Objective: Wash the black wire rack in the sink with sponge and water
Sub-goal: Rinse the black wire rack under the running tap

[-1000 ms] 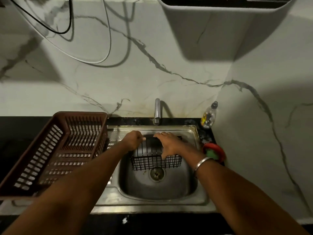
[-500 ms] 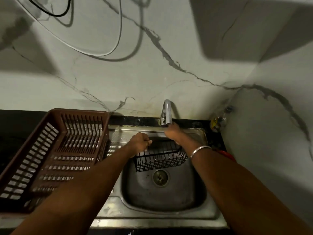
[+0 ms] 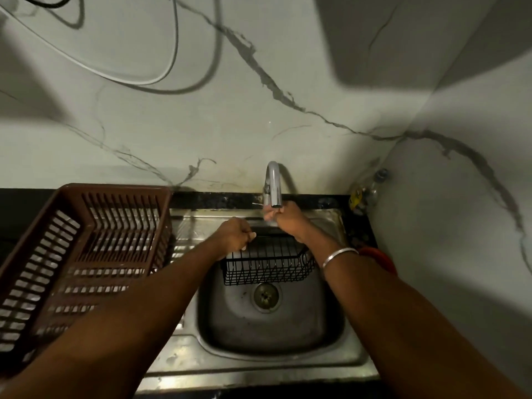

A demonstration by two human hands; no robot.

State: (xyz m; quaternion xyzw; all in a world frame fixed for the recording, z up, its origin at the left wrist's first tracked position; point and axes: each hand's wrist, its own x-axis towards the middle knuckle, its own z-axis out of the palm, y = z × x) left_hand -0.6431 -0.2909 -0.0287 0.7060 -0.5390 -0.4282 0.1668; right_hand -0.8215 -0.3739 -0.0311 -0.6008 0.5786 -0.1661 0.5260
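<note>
Centrally, low in the frame, the steel sink (image 3: 273, 329) is set in the dark tabletop (image 3: 218, 199), with a brown slatted basket (image 3: 112, 189) over its left side. In the basin's upper part, just above the drain (image 3: 266, 295), lies the black wire rack (image 3: 267, 267). The left hand (image 3: 234, 236) grasps its left rim with clenched fingers (image 3: 249, 240). The right hand (image 3: 288, 223), a metal bangle (image 3: 339, 254) on its wrist, is up under the faucet (image 3: 273, 180), fingers curled; whether they grip it cannot be told. A small bottle (image 3: 365, 191) stands in the corner at right.
</note>
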